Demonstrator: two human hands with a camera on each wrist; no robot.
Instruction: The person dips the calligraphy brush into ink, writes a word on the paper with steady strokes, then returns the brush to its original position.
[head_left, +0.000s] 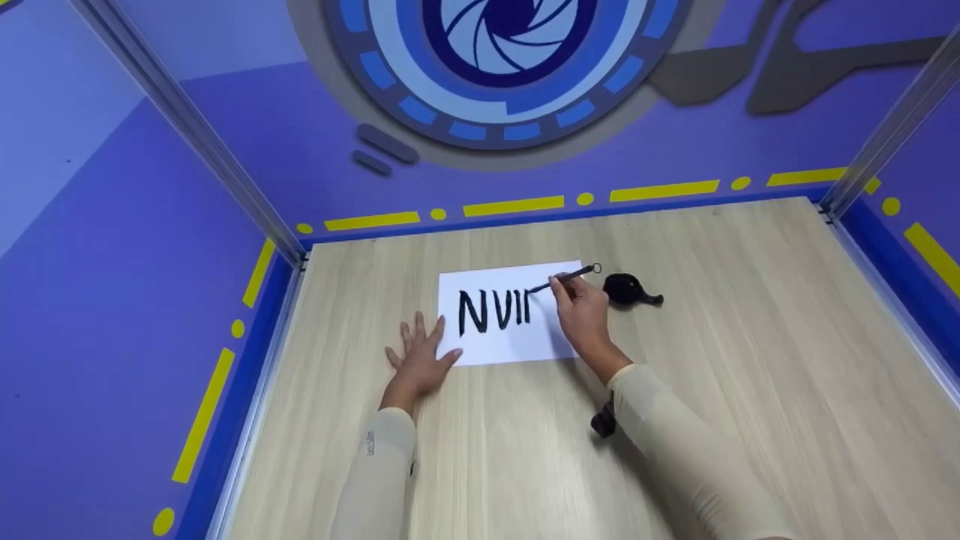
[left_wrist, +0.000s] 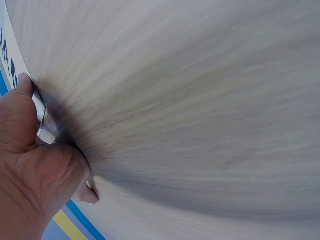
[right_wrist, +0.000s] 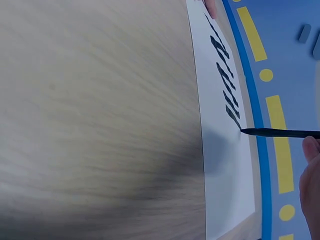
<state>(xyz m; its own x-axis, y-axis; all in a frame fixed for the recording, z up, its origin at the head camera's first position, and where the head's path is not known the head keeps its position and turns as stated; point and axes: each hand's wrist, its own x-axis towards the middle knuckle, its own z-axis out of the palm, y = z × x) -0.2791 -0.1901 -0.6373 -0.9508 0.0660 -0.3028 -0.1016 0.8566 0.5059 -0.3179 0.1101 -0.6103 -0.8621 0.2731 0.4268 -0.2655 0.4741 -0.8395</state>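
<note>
Paper (head_left: 499, 346) mid-frame on the bench (head_left: 502, 457)
Left hand (head_left: 421, 361) at its left edge, right hand (head_left: 585, 313) and brush (right_wrist: 280, 133) over its right, dish (head_left: 624, 289) farther right, wall (head_left: 517, 180) across the top.

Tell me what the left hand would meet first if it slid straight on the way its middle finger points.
Probably the back wall: the tabletop ahead of the left hand looks free up to there, though the paper lies against the hand's right side, close to that line.

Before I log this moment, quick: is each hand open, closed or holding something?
Left hand: open, fingers spread, thumb on the paper.
Right hand: holding the brush.
</note>
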